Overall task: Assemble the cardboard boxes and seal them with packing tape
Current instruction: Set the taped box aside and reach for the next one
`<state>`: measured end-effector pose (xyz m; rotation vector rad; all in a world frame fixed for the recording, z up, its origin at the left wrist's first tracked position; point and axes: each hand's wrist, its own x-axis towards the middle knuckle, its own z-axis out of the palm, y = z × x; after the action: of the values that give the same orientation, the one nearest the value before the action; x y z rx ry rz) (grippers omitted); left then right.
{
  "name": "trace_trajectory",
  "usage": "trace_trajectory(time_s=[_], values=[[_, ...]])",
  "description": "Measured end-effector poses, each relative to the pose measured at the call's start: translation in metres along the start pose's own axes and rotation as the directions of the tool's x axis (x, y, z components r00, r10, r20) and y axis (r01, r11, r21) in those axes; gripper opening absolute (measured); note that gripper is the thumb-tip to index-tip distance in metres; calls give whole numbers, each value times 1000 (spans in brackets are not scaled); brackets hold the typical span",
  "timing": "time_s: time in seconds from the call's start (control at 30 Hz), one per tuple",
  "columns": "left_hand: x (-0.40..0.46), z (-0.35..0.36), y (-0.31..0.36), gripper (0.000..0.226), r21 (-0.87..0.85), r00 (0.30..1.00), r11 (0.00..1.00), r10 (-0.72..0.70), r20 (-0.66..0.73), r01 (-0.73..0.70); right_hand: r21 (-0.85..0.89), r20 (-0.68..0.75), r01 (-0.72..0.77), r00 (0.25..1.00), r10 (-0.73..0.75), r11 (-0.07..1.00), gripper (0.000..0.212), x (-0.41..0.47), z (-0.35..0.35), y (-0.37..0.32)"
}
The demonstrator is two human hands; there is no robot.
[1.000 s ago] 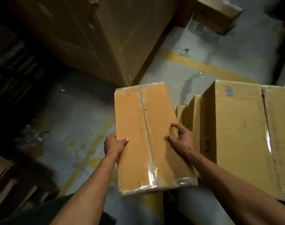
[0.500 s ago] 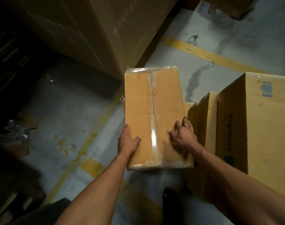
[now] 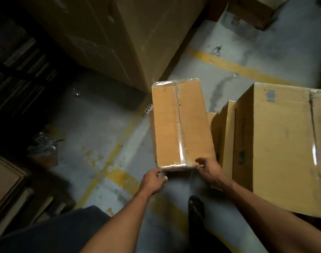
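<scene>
A small brown cardboard box (image 3: pixel 167 128) lies lengthwise ahead of me, its top seam and both end edges covered with clear packing tape (image 3: pixel 181 152). Both hands are at its near end. My left hand (image 3: pixel 153 180) is just off the near-left corner, fingers curled and pinching what looks like a clear tape end. My right hand (image 3: pixel 208 170) grips the near-right corner, thumb on top and fingers curled over the edge. No tape roll is visible.
A large taped carton (image 3: pixel 284 143) stands at the right, with flat cardboard (image 3: pixel 222 136) upright between it and the small box. A tall carton (image 3: pixel 119 42) rises behind. The grey floor has yellow lines (image 3: pixel 117 154). My shoe (image 3: pixel 196 207) is below the box.
The box has slid farther from me. Both hands moved from its sides and top back to the near end corners.
</scene>
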<state>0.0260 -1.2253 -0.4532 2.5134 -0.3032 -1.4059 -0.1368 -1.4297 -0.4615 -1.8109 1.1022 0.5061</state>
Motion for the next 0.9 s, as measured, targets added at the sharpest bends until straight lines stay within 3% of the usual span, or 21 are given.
trace_trajectory(time_s=[0.1,0.2,0.33,0.6,0.73,0.9], values=[[-57,3,-37,49,-46,1000,999,12,14,-11,-60,82,56,995,-51,997,29,-77,17,-10],[-124,-2,-65,47,-179,999,983,45,5,-43,-84,114,84,991,-74,993,32,-153,35,-28],[-196,5,-125,52,-333,989,931,140,-45,-147,-87,53,170,985,-166,982,33,-253,73,-63],[-376,-47,-241,13,-505,907,753,336,-255,-421,-102,-120,380,913,-390,919,28,-430,175,-156],[-423,-105,-303,14,-562,867,668,293,-403,-487,-145,-63,503,855,-515,852,26,-466,225,-210],[-465,-204,-406,12,-600,787,605,74,-613,-524,-173,147,691,722,-676,701,24,-474,297,-333]])
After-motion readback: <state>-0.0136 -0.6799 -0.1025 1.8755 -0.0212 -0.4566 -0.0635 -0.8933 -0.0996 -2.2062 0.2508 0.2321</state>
